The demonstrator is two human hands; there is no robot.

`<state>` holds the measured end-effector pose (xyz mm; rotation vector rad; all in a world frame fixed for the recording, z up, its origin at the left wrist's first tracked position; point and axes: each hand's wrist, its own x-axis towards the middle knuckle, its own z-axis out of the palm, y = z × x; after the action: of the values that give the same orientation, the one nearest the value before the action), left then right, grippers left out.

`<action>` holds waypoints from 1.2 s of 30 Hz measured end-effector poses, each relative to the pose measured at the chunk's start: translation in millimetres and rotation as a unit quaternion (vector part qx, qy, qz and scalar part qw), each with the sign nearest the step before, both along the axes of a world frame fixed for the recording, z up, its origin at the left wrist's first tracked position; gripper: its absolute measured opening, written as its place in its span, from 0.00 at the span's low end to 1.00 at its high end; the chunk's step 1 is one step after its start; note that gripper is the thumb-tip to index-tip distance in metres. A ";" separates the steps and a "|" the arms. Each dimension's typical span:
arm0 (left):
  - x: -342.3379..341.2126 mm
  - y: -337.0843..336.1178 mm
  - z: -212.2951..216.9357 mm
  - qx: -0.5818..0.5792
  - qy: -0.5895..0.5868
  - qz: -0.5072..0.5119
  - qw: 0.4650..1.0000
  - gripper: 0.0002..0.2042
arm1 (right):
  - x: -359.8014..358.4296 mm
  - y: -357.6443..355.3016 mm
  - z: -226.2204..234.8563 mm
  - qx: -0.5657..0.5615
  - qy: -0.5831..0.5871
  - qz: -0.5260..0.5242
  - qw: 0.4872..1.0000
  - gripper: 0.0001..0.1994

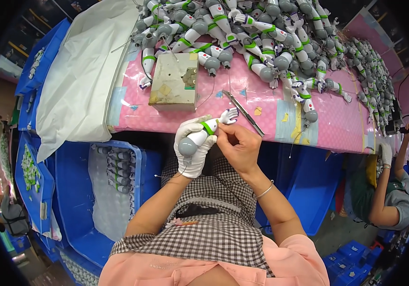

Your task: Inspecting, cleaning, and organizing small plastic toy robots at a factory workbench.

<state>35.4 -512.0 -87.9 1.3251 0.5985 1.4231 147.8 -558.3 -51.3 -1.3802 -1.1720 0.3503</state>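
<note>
Checked apron (214, 224) closest below, blue crates (76, 200) to the left with bagged grey parts. Gloved left hand (192, 148), fingers wrapped shut round white-and-grey toy arm (204, 133) with green band, above lap before pink tabletop (271, 114). Bare right hand (238, 145), fingers pinched at toy's wrist; beige box (173, 83) and heaped toy arms (261, 33) beyond.

Heap of white-green plastic toy arms (261, 33) behind square metal block (173, 81), both on pink table (338, 126); blue plastic crate (78, 200) below-left.
</note>
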 end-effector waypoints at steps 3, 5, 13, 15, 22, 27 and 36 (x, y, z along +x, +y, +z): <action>0.4 -1.3 0.2 -0.007 -0.006 -0.001 1.000 0.22 | 1.8 1.2 -6.4 0.001 0.014 -0.029 0.999 0.05; -0.8 -1.2 0.4 -0.009 -0.004 0.003 1.000 0.22 | -2.4 -1.5 0.7 -0.010 0.012 -0.014 1.000 0.05; 0.7 -0.3 1.4 -0.009 0.002 0.001 1.000 0.22 | 1.2 -4.0 -2.3 -0.006 -0.010 -0.024 1.000 0.04; -0.5 0.9 3.5 -0.008 0.004 0.000 1.000 0.22 | 8.6 -7.5 6.0 -0.016 -0.037 -0.012 0.999 0.03; -23.0 15.0 74.6 -0.020 0.047 -0.050 0.997 0.28 | 77.4 37.1 22.9 -0.024 -0.260 -0.111 0.959 0.04; -24.9 35.6 123.7 -0.305 -0.208 -0.291 0.883 0.27 | 76.6 35.3 24.8 0.010 -0.369 -0.157 0.916 0.07; -12.2 39.8 109.1 -0.487 -0.311 -0.557 0.597 0.42 | 56.6 29.2 73.4 -0.192 0.438 0.204 0.854 0.21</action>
<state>23.2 -472.2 21.2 0.0585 -0.0663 0.2264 204.4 -529.1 22.1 -1.0596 -0.6060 1.4205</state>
